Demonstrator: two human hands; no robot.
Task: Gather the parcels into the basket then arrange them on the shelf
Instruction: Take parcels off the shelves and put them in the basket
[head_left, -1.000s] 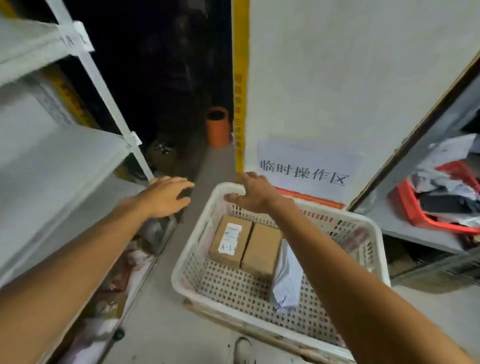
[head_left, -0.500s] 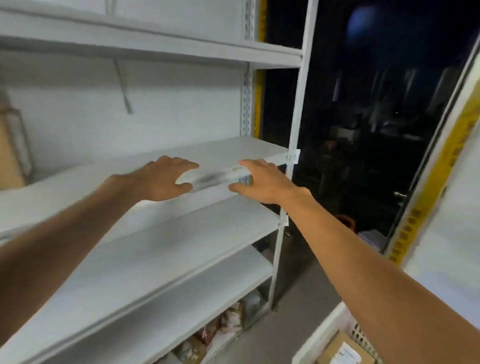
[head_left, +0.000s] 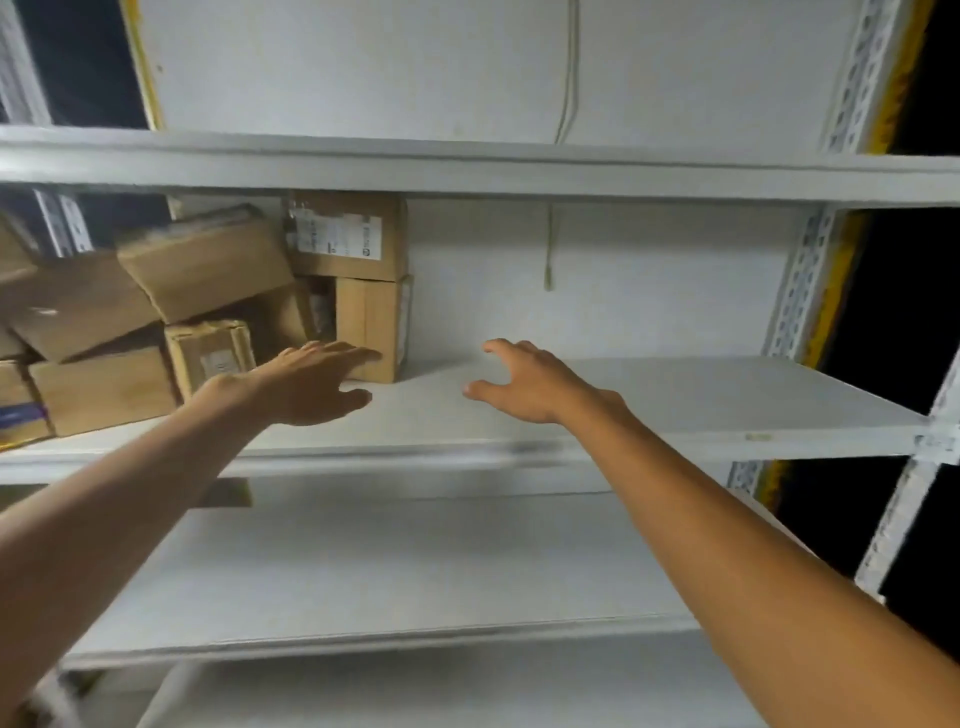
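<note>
Both hands are over the middle shelf (head_left: 675, 410) and neither carries anything. Left grip (head_left: 311, 384): released, fingers straight, tips at the lower carton (head_left: 371, 327) of a two-high stack; can't tell if they touch it. Right grip (head_left: 530, 384): released, fingers spread and slightly bent above bare shelf, well clear of the cartons.

Parcels: a loose pile of cardboard boxes (head_left: 202, 265) fills the left part of that shelf, some of them tilted. The labelled carton (head_left: 348, 234) sits on top of the stack at the pile's right end. The right half of the shelf and the lower shelf (head_left: 363, 571) are bare. The basket is out of frame.

Progress, my read: arranging is partly done. The pile is untidy and there is plenty of free space.

Vs earlier: 1 s ago the right grip was on the basket rim, with two boxes and a white bag inside. 0.5 s ago both were at the shelf's front edge near its right post. The view has since swung left and both hands have reached deeper. Those basket items probably still need shelving.
</note>
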